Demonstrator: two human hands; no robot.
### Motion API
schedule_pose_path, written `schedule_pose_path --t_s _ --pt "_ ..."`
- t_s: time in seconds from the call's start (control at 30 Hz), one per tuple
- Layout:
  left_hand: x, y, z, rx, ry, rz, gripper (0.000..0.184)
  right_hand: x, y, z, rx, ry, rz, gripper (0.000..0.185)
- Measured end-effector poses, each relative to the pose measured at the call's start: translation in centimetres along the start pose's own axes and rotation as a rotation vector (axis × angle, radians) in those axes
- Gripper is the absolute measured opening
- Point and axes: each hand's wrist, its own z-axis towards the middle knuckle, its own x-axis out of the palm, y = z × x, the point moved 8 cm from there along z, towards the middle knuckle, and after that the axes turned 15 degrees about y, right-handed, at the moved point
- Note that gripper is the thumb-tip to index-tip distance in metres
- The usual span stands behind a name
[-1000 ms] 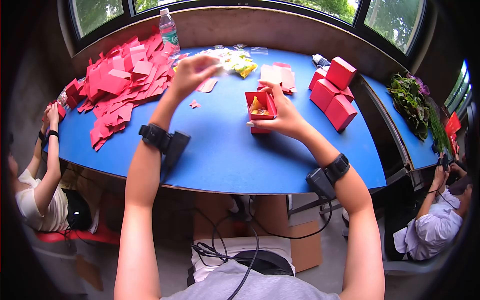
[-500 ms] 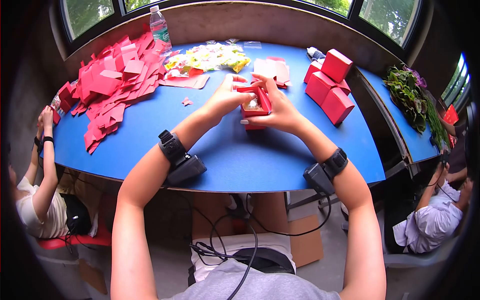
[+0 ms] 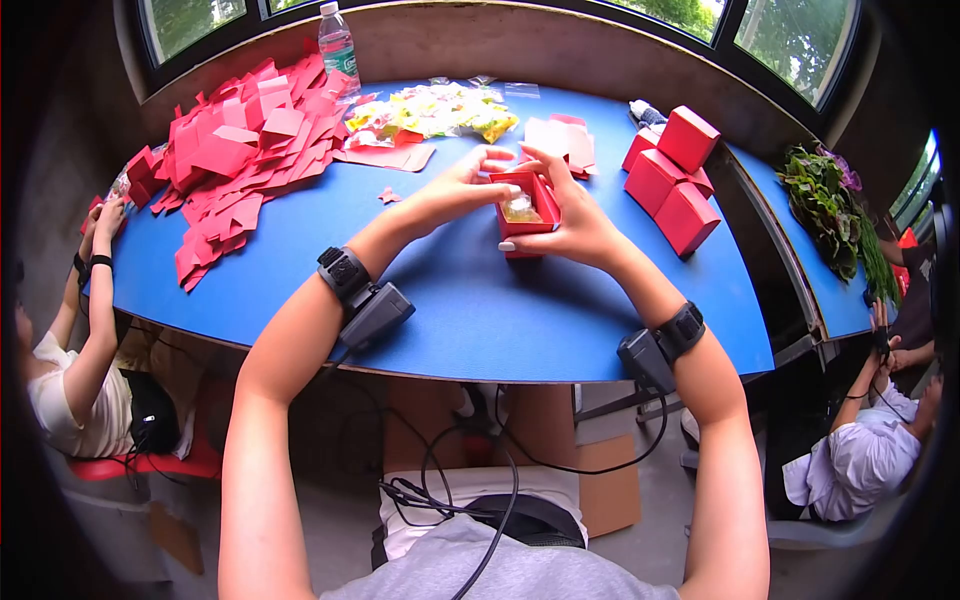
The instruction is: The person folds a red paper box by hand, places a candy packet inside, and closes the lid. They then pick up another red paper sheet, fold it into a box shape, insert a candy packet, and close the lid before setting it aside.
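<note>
A small red box [image 3: 548, 203], open at the top, is held over the middle of the blue table. Inside it lies a clear, yellowish wrapped item [image 3: 521, 208] whose kind I cannot make out. My right hand [image 3: 583, 228] grips the box from the right, with fingers along its front and back. From the left, my left hand [image 3: 455, 190] curls toward the box, its thumb over the opening and its fingers at the far side. Whether that thumb touches the wrapped item is unclear.
A heap of red card pieces [image 3: 235, 150] covers the table's left, beside a water bottle [image 3: 338, 50]. Small wrapped packets [image 3: 435, 108] lie at the back. Closed red boxes [image 3: 672, 185] stand stacked at right. Other people sit on both sides. Cables [image 3: 440, 495] hang over my lap.
The view has shifted slightly, so the table items appear a little farther right. Both hands keep their hold around the box, and the wrapped item inside shows a bit more clearly.
</note>
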Motion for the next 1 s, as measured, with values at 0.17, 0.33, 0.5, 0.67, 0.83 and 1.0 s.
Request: schedule_pose_path --t_s 0.17,0.33,0.5,0.67,0.83,1.0 --pt "0.7 0.6 0.0 -0.012 0.045 -0.114 0.060 -1.6 0.1 -0.3 -0.044 -0.042 -0.206 0.105" --pt "0.1 0.6 -0.1 0.007 -0.019 -0.113 0.064 -4.2 -2.5 -1.3 0.183 -0.110 -0.343 0.105" --pt "-2.5 -0.6 -0.4 0.155 -0.220 -0.095 0.053 -4.7 -5.8 -2.1 0.510 -0.062 0.073 0.083" --pt "-3.6 -2.0 -2.1 0.143 -0.481 -0.021 0.035 -3.4 -5.4 -2.0 0.431 -0.014 0.588 0.064" --pt "-3.8 0.0 -1.3 0.218 -0.322 -0.526 0.033 -4.0 -5.7 -2.0 0.289 -0.167 0.907 0.042" --pt "-2.8 -0.4 -1.0 0.230 -0.308 -0.538 0.044 -4.2 -5.8 -2.1 0.325 -0.174 0.718 0.032"
